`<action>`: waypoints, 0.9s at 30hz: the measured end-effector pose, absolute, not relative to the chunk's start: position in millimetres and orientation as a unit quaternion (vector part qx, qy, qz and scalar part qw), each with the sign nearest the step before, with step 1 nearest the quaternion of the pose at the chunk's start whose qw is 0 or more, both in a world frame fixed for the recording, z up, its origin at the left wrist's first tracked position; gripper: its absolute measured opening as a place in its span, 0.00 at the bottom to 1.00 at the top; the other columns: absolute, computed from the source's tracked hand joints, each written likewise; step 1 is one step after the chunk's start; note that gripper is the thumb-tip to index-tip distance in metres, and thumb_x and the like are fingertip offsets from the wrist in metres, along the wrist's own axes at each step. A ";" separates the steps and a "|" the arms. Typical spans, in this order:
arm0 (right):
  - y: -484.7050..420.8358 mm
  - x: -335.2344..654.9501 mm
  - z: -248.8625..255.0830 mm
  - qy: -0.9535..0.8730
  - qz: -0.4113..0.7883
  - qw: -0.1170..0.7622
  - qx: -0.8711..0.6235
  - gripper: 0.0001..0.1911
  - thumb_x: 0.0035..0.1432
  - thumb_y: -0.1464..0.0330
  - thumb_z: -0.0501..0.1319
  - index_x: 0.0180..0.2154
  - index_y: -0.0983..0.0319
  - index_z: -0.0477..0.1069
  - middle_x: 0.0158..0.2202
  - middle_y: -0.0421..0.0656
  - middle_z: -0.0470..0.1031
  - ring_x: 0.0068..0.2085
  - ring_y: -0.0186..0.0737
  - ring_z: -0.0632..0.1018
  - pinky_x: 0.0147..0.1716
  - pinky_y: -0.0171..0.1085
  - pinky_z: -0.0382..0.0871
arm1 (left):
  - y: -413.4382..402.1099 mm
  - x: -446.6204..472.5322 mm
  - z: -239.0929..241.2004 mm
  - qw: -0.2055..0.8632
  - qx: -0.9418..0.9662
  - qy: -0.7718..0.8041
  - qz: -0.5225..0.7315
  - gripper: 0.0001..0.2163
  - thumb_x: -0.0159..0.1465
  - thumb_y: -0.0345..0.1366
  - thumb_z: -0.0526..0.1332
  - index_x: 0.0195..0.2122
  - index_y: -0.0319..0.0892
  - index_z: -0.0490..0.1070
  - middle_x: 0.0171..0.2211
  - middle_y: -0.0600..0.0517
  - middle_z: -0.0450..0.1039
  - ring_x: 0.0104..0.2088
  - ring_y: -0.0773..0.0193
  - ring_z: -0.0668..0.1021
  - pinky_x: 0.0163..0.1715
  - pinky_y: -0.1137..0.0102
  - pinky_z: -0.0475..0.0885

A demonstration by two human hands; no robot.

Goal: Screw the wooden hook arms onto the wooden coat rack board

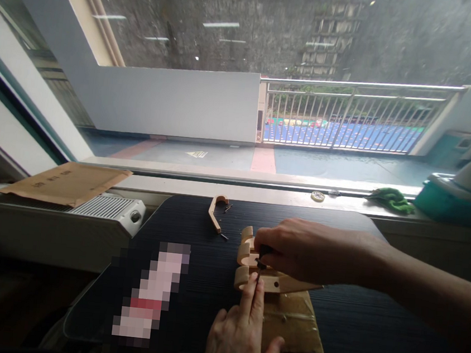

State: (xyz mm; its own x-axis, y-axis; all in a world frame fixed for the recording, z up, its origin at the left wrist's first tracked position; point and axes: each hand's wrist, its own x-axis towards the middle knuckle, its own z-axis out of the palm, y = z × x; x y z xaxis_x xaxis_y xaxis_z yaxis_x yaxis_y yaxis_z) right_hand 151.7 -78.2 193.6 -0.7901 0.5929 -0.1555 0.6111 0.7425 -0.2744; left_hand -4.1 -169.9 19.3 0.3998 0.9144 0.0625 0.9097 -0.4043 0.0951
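The right hand (299, 250) is closed and pinches a small dark bit (260, 264) against a stack of curved wooden pieces (247, 256). The left hand (239, 340) is half open. Two of its fingers reach up to touch the same dark bit, and its palm lies on the wooden block (299, 332) under the stack. Block and stack sit near the front edge of the tabletop (371, 325), about the middle. These pieces look joined already. One more curved piece (215, 212) lies apart, toward the back edge, with a little screw (224, 236) beside it, so I think some work is left.
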 end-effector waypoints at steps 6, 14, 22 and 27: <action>-78.7 150.8 205.3 0.941 -0.122 0.045 0.314 0.10 0.56 0.74 0.56 0.37 0.60 0.73 0.28 0.39 0.73 0.26 0.30 0.68 0.24 0.31 0.52 | -170.1 -4.4 21.1 0.026 0.836 0.545 0.050 0.32 0.61 0.38 0.53 0.65 0.34 0.47 0.65 0.38 0.46 0.50 0.51 0.74 0.45 0.60 0.71; -76.2 151.2 198.5 0.941 -0.158 0.033 0.298 0.10 0.57 0.77 0.54 0.34 0.63 0.73 0.25 0.39 0.71 0.25 0.29 0.65 0.25 0.30 0.53 | -169.2 -5.7 19.5 0.012 0.839 0.540 0.060 0.32 0.61 0.39 0.54 0.65 0.34 0.48 0.65 0.39 0.46 0.50 0.50 0.74 0.44 0.62 0.72; -75.2 149.2 192.9 0.936 -0.132 0.040 0.324 0.10 0.60 0.72 0.53 0.33 0.65 0.72 0.23 0.39 0.70 0.22 0.28 0.64 0.21 0.32 0.49 | -170.6 -5.1 19.4 0.009 0.839 0.541 0.058 0.32 0.61 0.39 0.54 0.65 0.35 0.48 0.65 0.39 0.47 0.50 0.51 0.74 0.44 0.61 0.72; -74.9 150.5 202.7 0.940 -0.138 0.045 0.310 0.09 0.55 0.74 0.56 0.35 0.59 0.74 0.27 0.38 0.72 0.25 0.29 0.67 0.24 0.31 0.51 | -168.1 -4.6 22.7 0.017 0.840 0.540 0.051 0.31 0.62 0.39 0.53 0.65 0.32 0.48 0.65 0.38 0.45 0.50 0.50 0.74 0.44 0.61 0.72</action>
